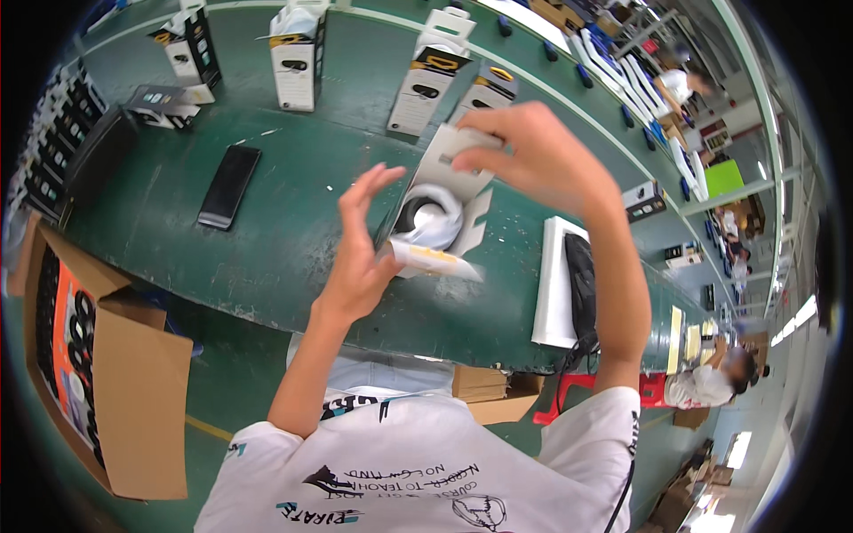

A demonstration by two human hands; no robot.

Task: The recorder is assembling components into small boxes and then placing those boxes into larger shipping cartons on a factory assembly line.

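Note:
An open white retail box point(437, 259) with a yellow-printed flap stands in front of me on the green table. Inside lies a round black-and-white item point(431, 218) in clear plastic wrap; its kind I cannot make out. My right hand point(546, 160) reaches over from the right and pinches the box's raised far flap between thumb and fingers. At the box's left side is my left hand point(354, 266), its fingers spread and raised. The left thumb rests against the near flap's corner.
Several packed retail boxes point(296, 71) stand along the back. A black phone point(229, 186) lies left of centre. To the right are a white foam tray point(553, 284) and a black pouch point(582, 289). A cardboard carton point(142, 391) stands lower left. Other people work at the far right.

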